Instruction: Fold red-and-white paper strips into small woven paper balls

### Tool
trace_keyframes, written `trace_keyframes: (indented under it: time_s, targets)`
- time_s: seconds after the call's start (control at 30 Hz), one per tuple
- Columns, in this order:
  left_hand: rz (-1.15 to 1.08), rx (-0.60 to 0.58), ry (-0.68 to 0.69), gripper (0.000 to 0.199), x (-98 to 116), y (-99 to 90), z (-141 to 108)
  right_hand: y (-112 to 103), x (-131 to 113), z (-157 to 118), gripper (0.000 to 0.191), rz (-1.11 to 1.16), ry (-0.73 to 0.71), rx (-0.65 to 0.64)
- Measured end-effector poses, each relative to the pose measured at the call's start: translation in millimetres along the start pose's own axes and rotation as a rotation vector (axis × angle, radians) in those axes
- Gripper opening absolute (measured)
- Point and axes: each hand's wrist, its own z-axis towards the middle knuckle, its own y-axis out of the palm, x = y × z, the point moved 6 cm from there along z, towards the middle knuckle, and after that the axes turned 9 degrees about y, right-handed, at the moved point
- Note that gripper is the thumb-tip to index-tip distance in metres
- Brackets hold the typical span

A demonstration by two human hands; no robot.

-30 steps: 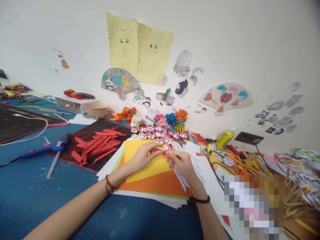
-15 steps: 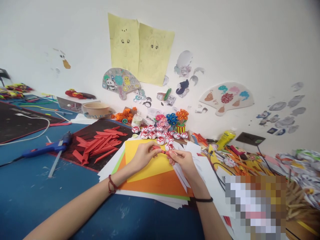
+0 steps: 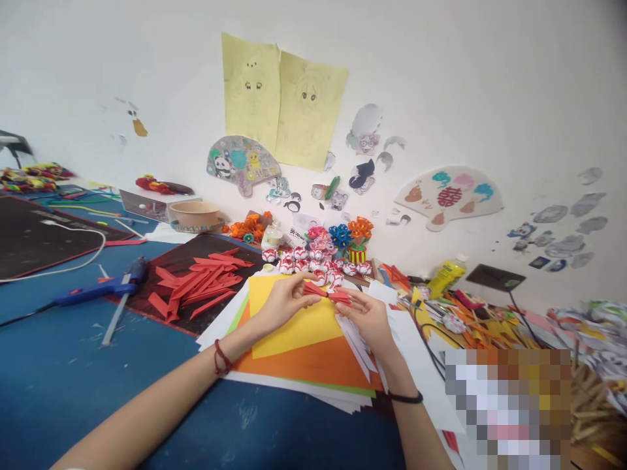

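Between my two hands is a red folded paper piece (image 3: 327,293), pinched narrow and dark at its middle and wider at both ends, like a bow. My left hand (image 3: 287,300) holds its left end between thumb and fingers. On the right end, my right hand (image 3: 365,316) grips with thumb and fingertips. Both hands are above a stack of coloured sheets, with yellow paper (image 3: 274,326) over orange paper (image 3: 313,365). Just beyond the hands stand several red-and-white paper flowers (image 3: 301,261). To the left, red folded paper strips (image 3: 198,284) lie heaped on a dark mat (image 3: 164,261).
A blue glue gun (image 3: 102,287) lies at the left with its cord. Behind are a round bowl (image 3: 194,212), orange flowers (image 3: 245,228) and a small striped flowerpot (image 3: 357,254). A yellow bottle (image 3: 447,277) and scattered paper strips (image 3: 482,320) crowd the right side.
The red paper piece shows more fully now, its two ends visible between my slightly parted hands. My right fingers have stretched out along it. The whole view has shifted slightly.
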Motion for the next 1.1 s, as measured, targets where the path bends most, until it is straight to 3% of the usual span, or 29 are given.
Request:
trace_keyframes:
  time_s: [0.2,0.43,0.5,0.6,0.73,1.1]
  targets:
    - [0.062,-0.173,0.055,0.032,8.5,2.8,0.7,-2.8,-5.3,-1.5,0.051,0.026,-0.032,0.051]
    - [0.157,-0.344,0.071,0.033,24.4,15.3,-8.6,1.9,-6.4,-1.8,0.045,0.104,-0.036,0.078]
    - [0.154,-0.329,0.04,0.032,22.7,19.3,-11.5,7.2,-6.0,-2.7,0.046,0.091,-0.015,0.048]
    - [0.182,-0.256,-0.002,0.03,15.8,22.1,-13.9,15.2,-2.6,-3.6,0.062,0.068,0.019,-0.028]
    - [0.269,-0.227,0.018,0.029,14.2,23.6,-14.5,17.0,2.0,-2.6,0.074,0.064,0.015,-0.088]
    - [0.34,-0.182,0.04,0.031,20.7,22.8,-16.8,19.3,3.1,-1.7,0.073,0.048,0.011,-0.024]
